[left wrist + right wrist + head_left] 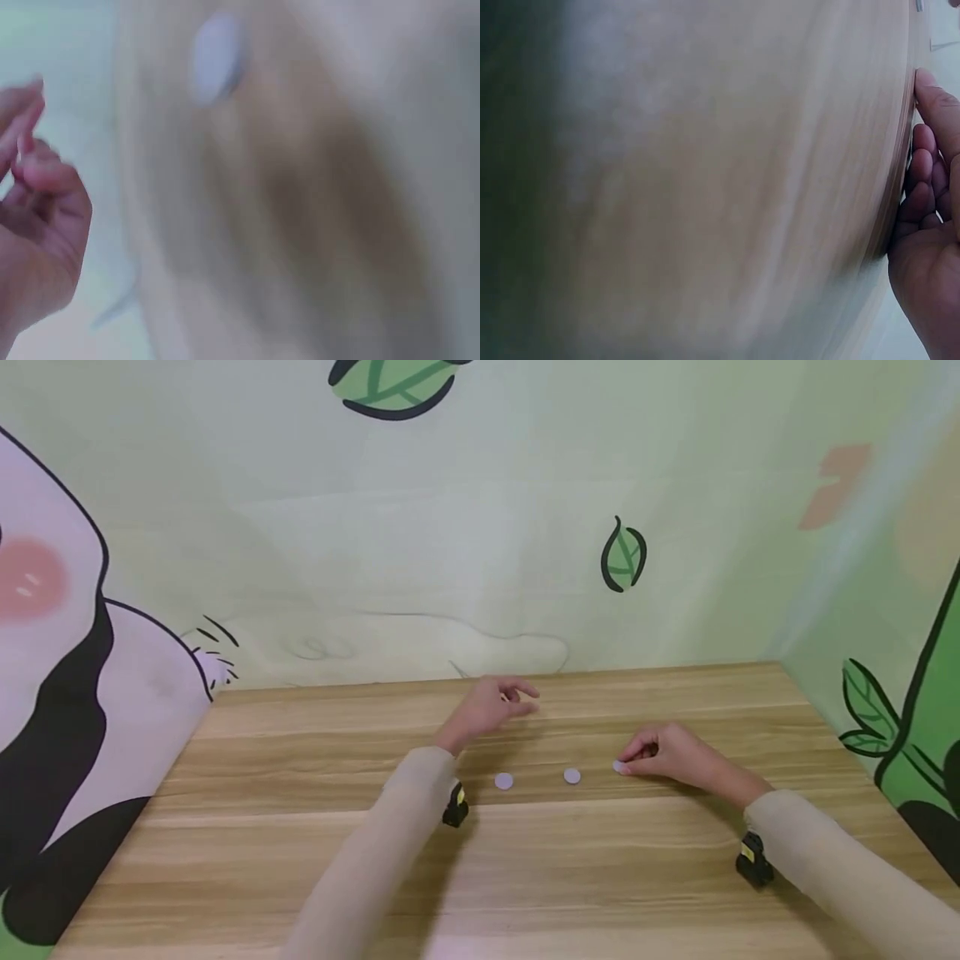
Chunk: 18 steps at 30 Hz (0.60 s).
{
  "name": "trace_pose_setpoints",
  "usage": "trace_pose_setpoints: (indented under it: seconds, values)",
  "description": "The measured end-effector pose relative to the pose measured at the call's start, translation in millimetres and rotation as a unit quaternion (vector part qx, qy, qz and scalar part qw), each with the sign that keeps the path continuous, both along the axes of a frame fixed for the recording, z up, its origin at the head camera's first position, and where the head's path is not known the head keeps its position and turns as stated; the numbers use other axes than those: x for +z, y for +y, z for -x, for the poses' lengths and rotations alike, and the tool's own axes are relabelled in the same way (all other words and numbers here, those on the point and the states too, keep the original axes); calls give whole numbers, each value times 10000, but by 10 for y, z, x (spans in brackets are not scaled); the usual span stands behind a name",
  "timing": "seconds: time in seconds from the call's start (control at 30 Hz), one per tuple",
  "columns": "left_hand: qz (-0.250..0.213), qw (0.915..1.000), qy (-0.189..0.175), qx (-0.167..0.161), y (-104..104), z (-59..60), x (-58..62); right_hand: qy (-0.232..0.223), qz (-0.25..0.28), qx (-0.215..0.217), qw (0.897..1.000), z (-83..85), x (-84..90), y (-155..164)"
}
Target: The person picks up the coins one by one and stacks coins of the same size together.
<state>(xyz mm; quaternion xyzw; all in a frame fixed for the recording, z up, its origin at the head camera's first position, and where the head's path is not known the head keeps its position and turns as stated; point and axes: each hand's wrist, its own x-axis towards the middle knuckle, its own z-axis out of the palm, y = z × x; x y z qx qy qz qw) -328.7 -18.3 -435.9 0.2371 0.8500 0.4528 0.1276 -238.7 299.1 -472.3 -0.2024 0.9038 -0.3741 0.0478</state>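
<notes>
While my right hand (667, 753) pinches a small pale round flat disc (619, 766) mid-table (300, 827) — thin, light, probably slippery, best nipped by its rim — my left hand (491, 703) hovers loosely curled, holding nothing.

The left hand (487, 706) hovers above the table (300, 827), fingers loosely curled, holding nothing. The right hand (663, 753) rests on the table, fingertips curled down. Both forearms wear beige sleeves.
</notes>
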Motion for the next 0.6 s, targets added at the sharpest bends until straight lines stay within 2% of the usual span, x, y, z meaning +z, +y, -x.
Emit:
trace_pose_setpoints:
  seconds: [0.1, 0.2, 0.33, 0.6]
  values:
    - [-47, 9970, 30, 768, -257, 155, 79, 40, 19, 32, 10000, 7, 4, -34]
    - [76, 9918, -9, 1275, -470, 262, 86, 48, 52, 81, 9999, 18, -3, -52]
    - [172, 9895, -42, 1433, -604, 334, 62, 27, 67, 58, 10000, 22, -6, -35]
    - [525, 9870, 60, 1519, -616, 370, 7, 104, 24, 36, 9999, 3, 11, 4]
